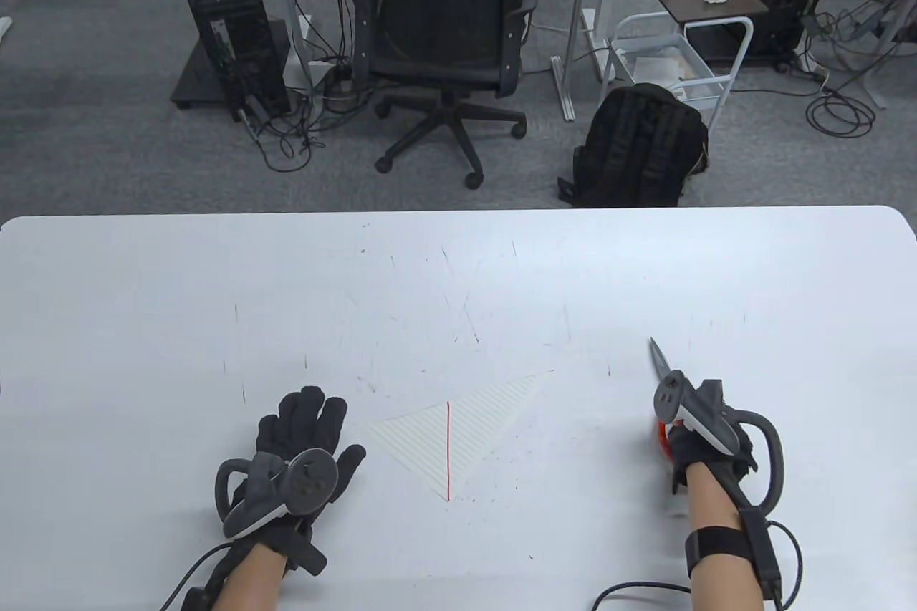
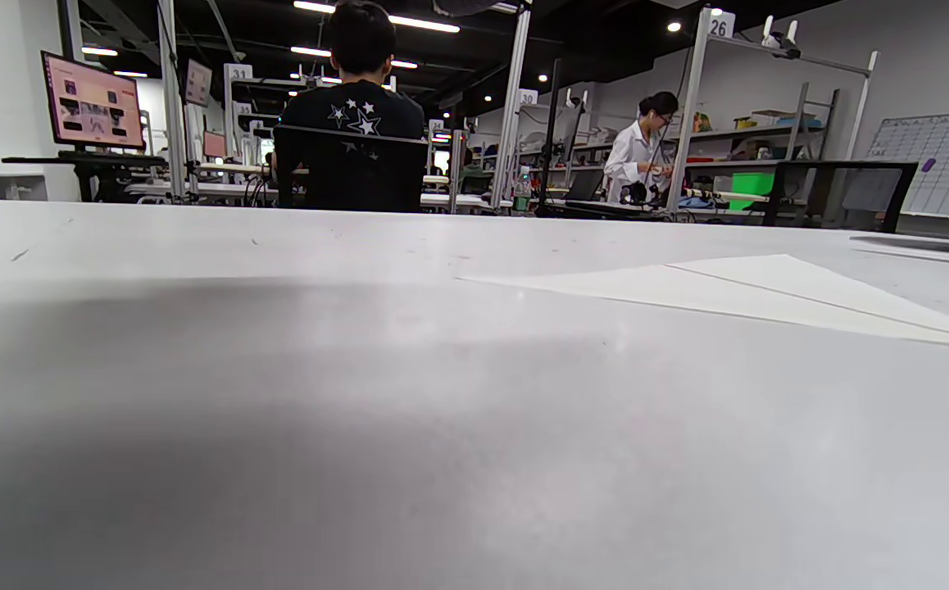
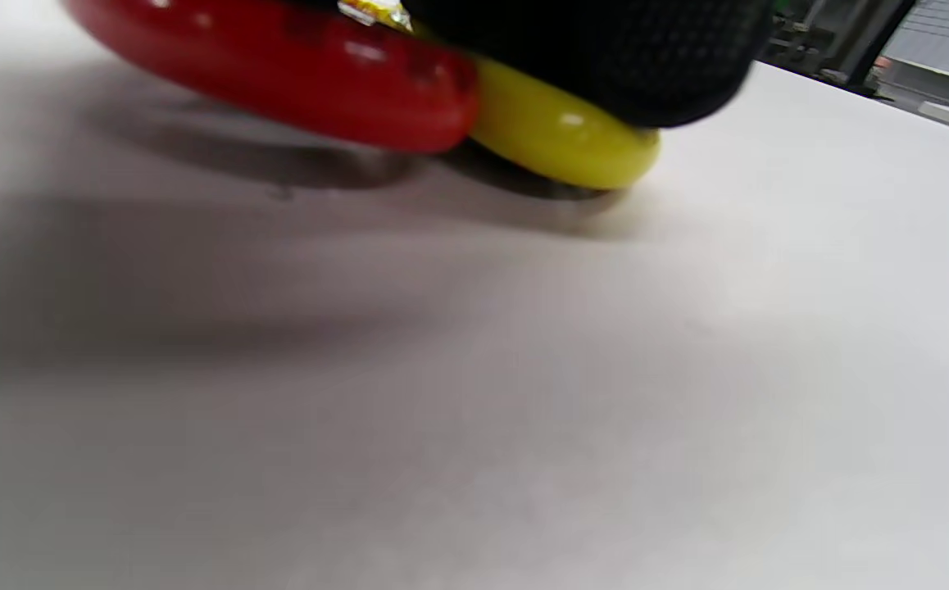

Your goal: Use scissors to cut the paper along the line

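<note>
— White tabletop (image 1: 179, 296), and what is on it, from your left?

— My left hand (image 1: 301, 450) first. It lies flat on the table with the fingers spread and holds nothing.

— And the paper?

— Just to the right of that hand. The paper (image 1: 458, 425) is a white triangular sheet lying flat, with a red line (image 1: 448, 450) running straight across it from its near tip. My fingers stop short of its left edge. From the left wrist view it shows low on the right (image 2: 753, 291).

— Further right?

— My right hand (image 1: 706, 435), well apart from the sheet, is wrapped around the scissors (image 1: 663, 382). The blades, closed together, point away from me; the red and yellow handle loops (image 3: 409, 90) hang just off the table.
</note>
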Demonstrator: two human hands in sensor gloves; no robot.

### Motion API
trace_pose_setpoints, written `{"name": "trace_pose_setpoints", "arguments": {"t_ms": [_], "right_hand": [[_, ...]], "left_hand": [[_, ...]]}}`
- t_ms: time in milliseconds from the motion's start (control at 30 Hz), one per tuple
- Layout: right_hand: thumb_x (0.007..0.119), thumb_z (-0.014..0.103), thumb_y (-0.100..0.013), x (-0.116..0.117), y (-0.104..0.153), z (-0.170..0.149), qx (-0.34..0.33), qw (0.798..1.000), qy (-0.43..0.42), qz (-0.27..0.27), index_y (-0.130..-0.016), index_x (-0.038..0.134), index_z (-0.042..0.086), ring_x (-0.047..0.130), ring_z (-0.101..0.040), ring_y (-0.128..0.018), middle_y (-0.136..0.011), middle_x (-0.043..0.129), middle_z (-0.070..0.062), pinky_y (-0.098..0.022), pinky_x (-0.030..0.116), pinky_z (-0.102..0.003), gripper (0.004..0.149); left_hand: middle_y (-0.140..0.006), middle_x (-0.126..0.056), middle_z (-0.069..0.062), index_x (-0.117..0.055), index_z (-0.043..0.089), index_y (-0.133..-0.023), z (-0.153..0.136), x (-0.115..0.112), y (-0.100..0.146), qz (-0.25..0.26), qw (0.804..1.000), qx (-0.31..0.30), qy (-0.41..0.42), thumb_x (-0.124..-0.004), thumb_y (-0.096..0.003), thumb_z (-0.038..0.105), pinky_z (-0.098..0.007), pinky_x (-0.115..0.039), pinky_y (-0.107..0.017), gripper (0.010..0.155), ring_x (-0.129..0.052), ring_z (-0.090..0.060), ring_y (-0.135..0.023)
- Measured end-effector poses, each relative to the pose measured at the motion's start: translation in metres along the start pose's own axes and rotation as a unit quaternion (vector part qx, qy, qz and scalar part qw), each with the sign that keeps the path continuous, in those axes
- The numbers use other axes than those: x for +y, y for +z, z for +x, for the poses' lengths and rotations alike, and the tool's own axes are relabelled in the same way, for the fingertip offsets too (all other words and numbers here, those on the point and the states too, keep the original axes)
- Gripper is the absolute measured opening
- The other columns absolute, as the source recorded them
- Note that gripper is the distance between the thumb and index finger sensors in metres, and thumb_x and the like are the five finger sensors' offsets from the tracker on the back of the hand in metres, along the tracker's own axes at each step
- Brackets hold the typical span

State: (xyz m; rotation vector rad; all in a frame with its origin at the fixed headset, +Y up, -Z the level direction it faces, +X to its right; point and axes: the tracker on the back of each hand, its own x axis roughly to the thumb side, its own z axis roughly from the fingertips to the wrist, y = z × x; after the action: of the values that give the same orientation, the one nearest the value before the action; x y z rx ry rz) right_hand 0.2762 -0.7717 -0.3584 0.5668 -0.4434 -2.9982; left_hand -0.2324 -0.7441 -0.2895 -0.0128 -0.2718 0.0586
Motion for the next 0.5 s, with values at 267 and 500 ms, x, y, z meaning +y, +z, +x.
{"name": "trace_pose_setpoints", "arguments": {"t_ms": [267, 500], "right_hand": [[0.077, 0.033, -0.054, -0.014, 0.030, -0.003, -0.091, 0.990, -0.074, -0.082, -0.098, 0.056, -0.003, 0.089, -0.029, -0.073, -0.089, 0.067, -0.033, -0.050, 0.078, -0.045, 0.061], [0.073, 0.034, -0.057, -0.030, 0.066, 0.001, -0.231, 0.934, -0.266, -0.062, -0.097, 0.049, -0.005, 0.090, -0.022, -0.055, -0.082, 0.073, -0.023, -0.044, 0.069, -0.048, 0.060]], "left_hand": [[-0.122, -0.023, -0.023, -0.032, 0.014, -0.120, -0.001, -0.001, -0.001, -0.002, 1.000, 0.003, -0.002, -0.045, -0.0624, 0.061, -0.071, -0.040, -0.077, 0.076, -0.032, -0.051, -0.113], [-0.123, -0.022, -0.022, -0.029, 0.014, -0.121, 0.010, -0.011, -0.012, -0.064, 0.998, 0.001, 0.002, -0.044, -0.0618, 0.065, -0.072, -0.040, -0.078, 0.080, -0.031, -0.050, -0.114]]}}
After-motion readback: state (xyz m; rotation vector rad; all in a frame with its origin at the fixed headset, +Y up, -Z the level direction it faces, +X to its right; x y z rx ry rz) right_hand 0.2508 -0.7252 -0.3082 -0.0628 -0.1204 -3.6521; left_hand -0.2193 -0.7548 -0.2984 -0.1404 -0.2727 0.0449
